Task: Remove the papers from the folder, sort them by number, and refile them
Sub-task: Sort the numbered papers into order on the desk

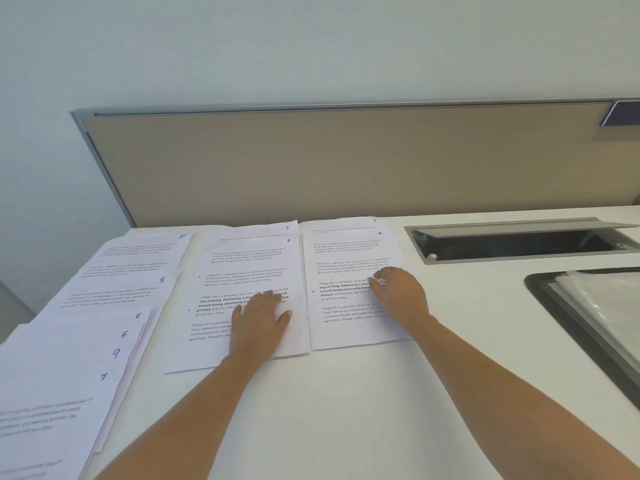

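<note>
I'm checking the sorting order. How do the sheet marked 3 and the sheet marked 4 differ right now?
The sheet marked 3 lies to the left of the sheet marked 4. The left hand rests flat on the sheet marked 3, while the right hand touches the sheet marked 4 with bent fingers. Both are white printed pages lying flat on the desk.

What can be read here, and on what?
"10": left papers
"8": left papers
"6": left papers
"5": left papers
"9": left papers
"7": left papers
"2": middle stack
"3": middle stack
"2": right stack
"4": right stack
"Village life is a peaceful": both stacks; rest blurred
</note>
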Motion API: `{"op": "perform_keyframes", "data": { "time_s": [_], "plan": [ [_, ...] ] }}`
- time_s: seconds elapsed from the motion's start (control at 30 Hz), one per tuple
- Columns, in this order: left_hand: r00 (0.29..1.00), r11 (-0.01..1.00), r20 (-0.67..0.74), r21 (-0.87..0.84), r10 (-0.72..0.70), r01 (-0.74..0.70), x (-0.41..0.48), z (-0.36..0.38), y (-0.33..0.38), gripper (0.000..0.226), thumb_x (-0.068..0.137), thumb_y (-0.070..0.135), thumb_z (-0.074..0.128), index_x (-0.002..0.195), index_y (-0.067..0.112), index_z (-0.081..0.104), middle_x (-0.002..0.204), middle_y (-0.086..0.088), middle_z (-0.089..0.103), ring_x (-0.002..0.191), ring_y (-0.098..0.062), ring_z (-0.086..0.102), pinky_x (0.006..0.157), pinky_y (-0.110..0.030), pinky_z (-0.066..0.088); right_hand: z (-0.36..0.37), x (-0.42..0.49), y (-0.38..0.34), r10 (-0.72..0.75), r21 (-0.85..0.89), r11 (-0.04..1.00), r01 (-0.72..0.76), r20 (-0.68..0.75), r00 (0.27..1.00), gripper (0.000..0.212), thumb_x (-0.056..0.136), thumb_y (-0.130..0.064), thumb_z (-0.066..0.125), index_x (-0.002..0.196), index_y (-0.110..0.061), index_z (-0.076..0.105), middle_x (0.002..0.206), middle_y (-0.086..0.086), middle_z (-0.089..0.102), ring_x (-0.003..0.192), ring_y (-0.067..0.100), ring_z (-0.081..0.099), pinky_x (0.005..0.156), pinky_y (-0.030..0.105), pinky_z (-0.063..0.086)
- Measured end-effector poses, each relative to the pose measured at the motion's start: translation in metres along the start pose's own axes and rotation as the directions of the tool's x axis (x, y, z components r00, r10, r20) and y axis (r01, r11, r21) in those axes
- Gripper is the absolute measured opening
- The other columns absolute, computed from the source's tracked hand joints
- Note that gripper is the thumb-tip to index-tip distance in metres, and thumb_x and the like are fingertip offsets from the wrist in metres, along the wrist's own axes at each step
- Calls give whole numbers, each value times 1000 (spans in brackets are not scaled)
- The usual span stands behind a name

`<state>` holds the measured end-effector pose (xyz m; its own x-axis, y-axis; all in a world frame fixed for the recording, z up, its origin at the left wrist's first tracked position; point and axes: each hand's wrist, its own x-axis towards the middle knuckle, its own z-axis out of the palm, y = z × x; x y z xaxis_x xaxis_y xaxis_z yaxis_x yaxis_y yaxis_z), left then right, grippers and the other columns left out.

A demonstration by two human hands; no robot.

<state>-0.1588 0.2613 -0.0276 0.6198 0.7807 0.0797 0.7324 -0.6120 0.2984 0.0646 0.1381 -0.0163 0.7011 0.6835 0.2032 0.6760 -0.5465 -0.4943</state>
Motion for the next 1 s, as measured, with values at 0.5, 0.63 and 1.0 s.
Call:
{"op": "perform_keyframes", "data": {
  "time_s": [0.5,0.63,1.0],
  "plan": [
    [1000,999,31,-45,-3,4,-1,-6,0,46,98,39,39,141,21,37,154,5,24,141,-9,19,116,-39,12,1,-6,-5,-8,25,1000,7,31,999,34,96,-31,48,121,-9,59,123,5,60,113,21,54,89,26,38],
    [999,999,42,-40,-20,22,-9,-12,-3,48,99,39,38,143,21,33,154,5,22,142,-8,17,117,-39,10,9,-18,-18,-58,41,998,57,20,998,31,96,-29,49,115,-7,62,117,7,63,109,22,55,88,27,37],
    [1000,998,21,-56,-11,12,-63,-41,-30,46,100,38,36,143,21,32,155,5,21,143,-7,15,116,-38,6,31,-87,-82,-273,-10,962,274,70,959,30,94,-25,51,107,-2,65,110,11,65,104,29,59,94,38,41]
  ]
}}
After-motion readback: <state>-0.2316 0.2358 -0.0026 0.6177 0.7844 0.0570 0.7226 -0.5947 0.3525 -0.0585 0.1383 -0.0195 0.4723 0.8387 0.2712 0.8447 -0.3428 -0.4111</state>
